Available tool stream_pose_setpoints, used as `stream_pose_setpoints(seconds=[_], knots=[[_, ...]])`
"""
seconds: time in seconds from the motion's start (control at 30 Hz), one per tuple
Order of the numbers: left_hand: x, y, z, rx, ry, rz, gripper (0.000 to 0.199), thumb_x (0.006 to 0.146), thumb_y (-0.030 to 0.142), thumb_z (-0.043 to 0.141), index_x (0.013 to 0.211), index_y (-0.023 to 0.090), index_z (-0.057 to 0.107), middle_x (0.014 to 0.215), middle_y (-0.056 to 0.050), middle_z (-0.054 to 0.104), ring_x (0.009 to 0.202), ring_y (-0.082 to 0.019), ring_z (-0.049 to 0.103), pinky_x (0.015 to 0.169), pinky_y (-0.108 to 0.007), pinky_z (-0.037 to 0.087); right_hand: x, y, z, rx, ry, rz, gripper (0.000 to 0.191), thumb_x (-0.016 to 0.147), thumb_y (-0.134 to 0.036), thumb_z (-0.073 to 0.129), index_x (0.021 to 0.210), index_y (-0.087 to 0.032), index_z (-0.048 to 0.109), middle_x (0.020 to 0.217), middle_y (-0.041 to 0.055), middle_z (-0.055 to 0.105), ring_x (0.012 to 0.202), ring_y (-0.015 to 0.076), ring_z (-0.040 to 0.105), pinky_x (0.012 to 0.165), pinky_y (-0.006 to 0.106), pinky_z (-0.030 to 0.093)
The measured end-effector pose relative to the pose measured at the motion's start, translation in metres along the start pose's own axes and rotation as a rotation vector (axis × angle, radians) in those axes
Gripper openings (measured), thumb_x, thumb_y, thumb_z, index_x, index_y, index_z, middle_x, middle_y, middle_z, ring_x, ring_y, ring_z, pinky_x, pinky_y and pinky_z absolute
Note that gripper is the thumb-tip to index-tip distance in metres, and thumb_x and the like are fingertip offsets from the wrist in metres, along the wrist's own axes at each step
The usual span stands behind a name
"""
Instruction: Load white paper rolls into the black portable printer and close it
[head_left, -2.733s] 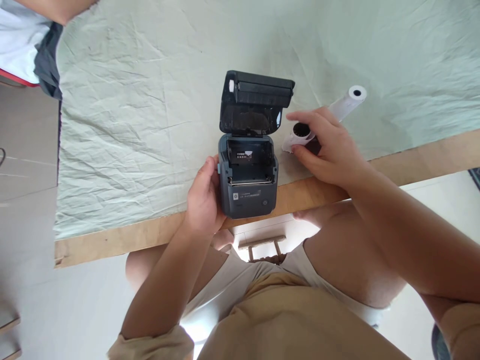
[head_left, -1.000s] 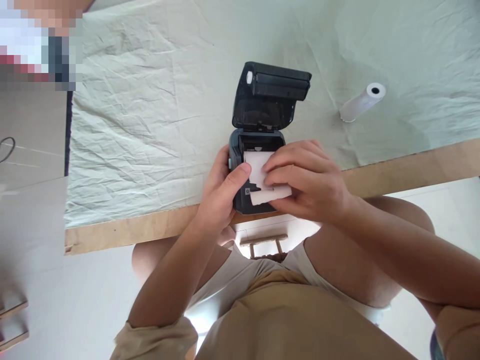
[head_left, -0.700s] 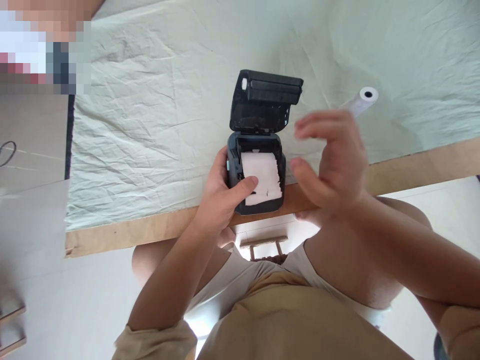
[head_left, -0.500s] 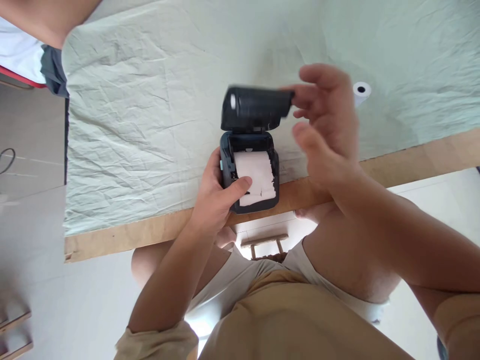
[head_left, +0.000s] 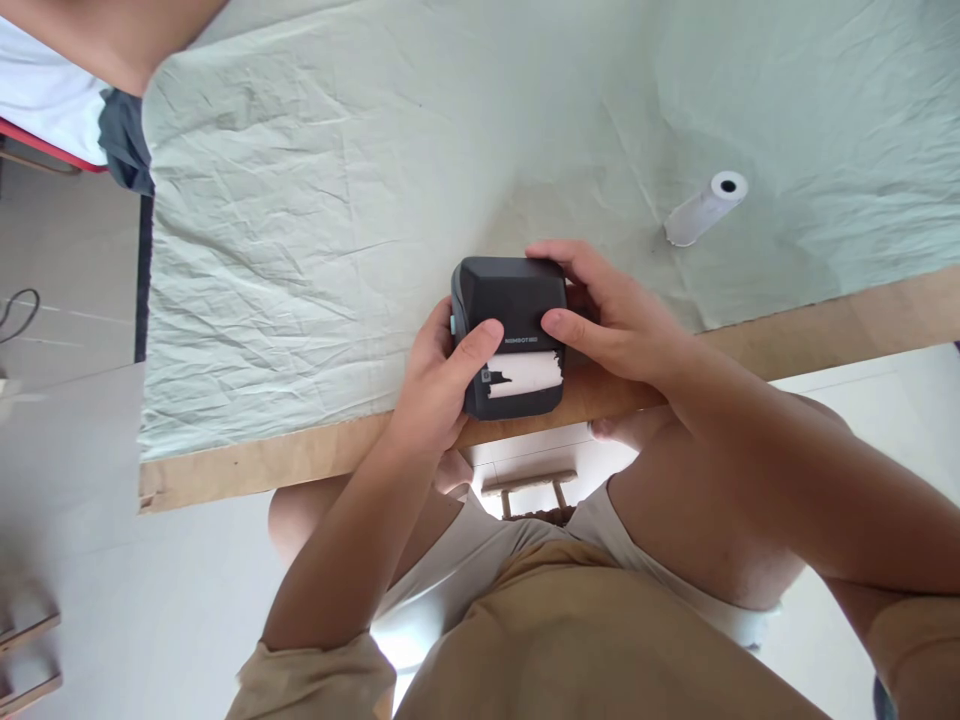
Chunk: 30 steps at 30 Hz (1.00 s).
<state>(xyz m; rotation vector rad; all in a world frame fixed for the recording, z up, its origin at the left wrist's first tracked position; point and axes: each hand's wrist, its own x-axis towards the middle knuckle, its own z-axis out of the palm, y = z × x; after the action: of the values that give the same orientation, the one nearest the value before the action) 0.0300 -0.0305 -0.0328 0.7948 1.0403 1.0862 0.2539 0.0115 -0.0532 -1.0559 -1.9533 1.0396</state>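
Observation:
A small black label printer point(head_left: 510, 300) is held near the table's front edge, its lid down. White paper point(head_left: 529, 374) with a ragged torn edge sticks out below the lid and lies over the printer's front. My left hand point(head_left: 442, 385) is closed round the printer's left side, thumb on top beside the paper. My right hand point(head_left: 607, 310) grips the right side, with the thumb on the lid and a finger over the far corner. The undersides of both hands' grips are hidden.
To the right, a white paper roll point(head_left: 705, 209) stands on the pale green cloth point(head_left: 285, 240) covering the table. A bare wooden strip point(head_left: 262, 452) runs along the table's front edge. Another person's arm point(head_left: 127, 35) reaches in at the top left.
The printer's lid has swung from raised to down over the paper compartment. My right hand has moved left and down from the lid's edge onto the printer's right side. My left hand keeps its hold.

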Motion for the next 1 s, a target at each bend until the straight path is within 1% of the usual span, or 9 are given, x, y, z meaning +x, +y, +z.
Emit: stream_pose_setpoints(seconds=[0.2,0.37,0.47,0.53,0.63,0.77,0.87,0.93,1.0], knots=[[0.001,0.0,-0.002,-0.039,-0.056,0.003,0.055,0.086,0.059,0.098,0.12,0.023,0.075,0.112,-0.008,0.088,0.111,-0.034,0.087,0.078,-0.036,0.069,-0.002,0.008,0.002,-0.036,0.023,0.008,0.061,0.105,-0.058,0.07,0.16,-0.037,0.056,0.148,0.005,0.075,0.102,0.0229,0.08,0.092,0.043,0.073],[0.002,-0.004,-0.003,-0.121,-0.086,0.049,0.046,0.1,0.064,0.084,0.124,0.026,0.078,0.123,-0.005,0.088,0.136,-0.033,0.081,0.104,-0.038,0.071,-0.005,0.005,0.005,-0.085,0.049,0.015,0.063,0.107,-0.062,0.068,0.164,-0.037,0.055,0.144,0.0062,0.076,0.108,0.0264,0.08,0.102,0.051,0.073],[0.004,-0.005,0.0,-0.176,-0.013,0.032,0.036,0.105,0.06,0.077,0.112,0.024,0.08,0.119,-0.005,0.089,0.138,-0.033,0.08,0.11,-0.041,0.07,-0.008,0.001,0.005,-0.136,0.102,-0.03,0.058,0.109,-0.059,0.066,0.162,-0.037,0.058,0.147,0.0081,0.072,0.12,0.0282,0.077,0.105,0.051,0.071],[0.005,-0.006,0.002,-0.201,0.069,-0.019,0.037,0.105,0.06,0.076,0.106,0.023,0.08,0.109,-0.006,0.09,0.133,-0.035,0.083,0.108,-0.043,0.072,-0.01,-0.004,0.003,-0.17,0.167,-0.091,0.053,0.107,-0.055,0.071,0.155,-0.036,0.062,0.141,0.0096,0.071,0.12,0.0281,0.075,0.104,0.049,0.07],[0.006,-0.008,0.001,-0.224,0.154,-0.055,0.039,0.104,0.06,0.077,0.099,0.022,0.081,0.095,-0.005,0.088,0.12,-0.035,0.087,0.102,-0.045,0.074,-0.013,-0.01,0.001,-0.192,0.188,-0.158,0.048,0.101,-0.045,0.079,0.145,-0.033,0.064,0.114,0.0061,0.07,0.105,0.0254,0.072,0.095,0.046,0.069],[0.006,-0.011,-0.002,-0.216,0.19,0.008,0.034,0.101,0.053,0.085,0.087,0.023,0.077,0.081,0.0,0.082,0.101,-0.028,0.089,0.095,-0.041,0.076,-0.014,-0.016,-0.004,-0.193,0.142,-0.145,0.055,0.094,-0.041,0.084,0.144,-0.031,0.063,0.096,-0.0006,0.068,0.086,0.0208,0.069,0.08,0.039,0.066],[0.006,-0.011,-0.001,-0.203,0.2,0.019,0.034,0.099,0.051,0.087,0.085,0.023,0.075,0.077,0.0,0.079,0.102,-0.029,0.089,0.094,-0.041,0.076,-0.015,-0.022,-0.005,-0.222,0.136,-0.1,0.052,0.094,-0.036,0.086,0.141,-0.03,0.066,0.076,-0.0069,0.065,0.063,0.0154,0.061,0.065,0.034,0.059],[0.007,-0.011,0.001,-0.204,0.212,0.007,0.034,0.098,0.052,0.087,0.085,0.023,0.075,0.077,0.0,0.079,0.106,-0.031,0.089,0.094,-0.041,0.076,-0.015,-0.03,-0.002,-0.255,0.135,-0.101,0.04,0.1,-0.033,0.081,0.138,-0.031,0.069,0.066,-0.0095,0.064,0.053,0.0137,0.056,0.06,0.033,0.055],[0.009,-0.011,0.003,-0.214,0.228,-0.002,0.035,0.1,0.054,0.084,0.088,0.023,0.075,0.08,-0.001,0.081,0.111,-0.031,0.089,0.093,-0.04,0.076,-0.014,-0.038,0.004,-0.279,0.214,-0.129,0.024,0.107,-0.034,0.071,0.131,-0.033,0.072,0.061,-0.0094,0.063,0.052,0.0141,0.058,0.058,0.033,0.053]])
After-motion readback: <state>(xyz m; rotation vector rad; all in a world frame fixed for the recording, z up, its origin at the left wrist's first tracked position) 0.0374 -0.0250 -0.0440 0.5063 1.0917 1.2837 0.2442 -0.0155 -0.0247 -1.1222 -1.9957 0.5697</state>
